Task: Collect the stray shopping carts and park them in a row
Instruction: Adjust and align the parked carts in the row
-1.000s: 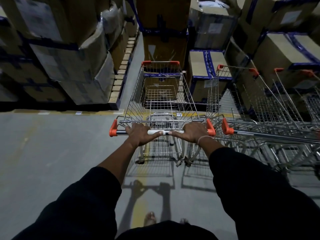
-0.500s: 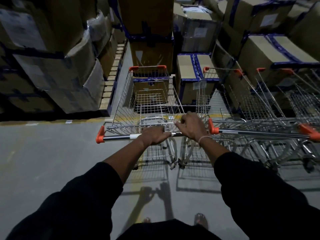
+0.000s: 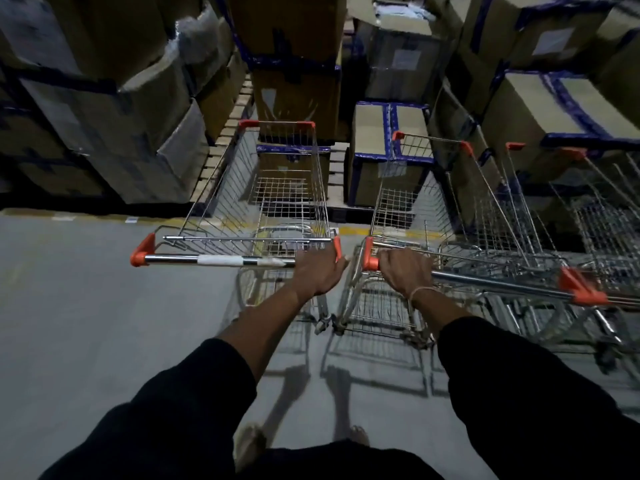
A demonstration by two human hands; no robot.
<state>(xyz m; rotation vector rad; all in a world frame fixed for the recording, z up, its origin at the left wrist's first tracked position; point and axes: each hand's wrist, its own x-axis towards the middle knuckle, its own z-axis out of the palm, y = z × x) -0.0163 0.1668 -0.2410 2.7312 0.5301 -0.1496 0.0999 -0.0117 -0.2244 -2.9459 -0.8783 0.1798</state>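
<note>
The right hand (image 3: pixel 407 271) has shifted from the left cart (image 3: pixel 263 216) onto the neighbouring cart (image 3: pixel 433 216), fingers curled round its chrome bar beside the orange end cap. The left hand (image 3: pixel 317 273) grips the left cart's bar. Wire baskets stand side by side, nearly touching; open grey floor (image 3: pixel 69 306) lies left, cardboard boxes (image 3: pixel 388 157) ahead.

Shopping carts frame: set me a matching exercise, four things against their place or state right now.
Things:
1. left hand
2. right hand
3. white tape
4. wrist string

Places or states:
A. grips the handle of the second cart
B. wrapped round the first cart's handle
C. tied on the right arm
D. holds the right end of the first cart's handle

Pairs: 1-D, 2-A, 3-B, 4-C
</note>
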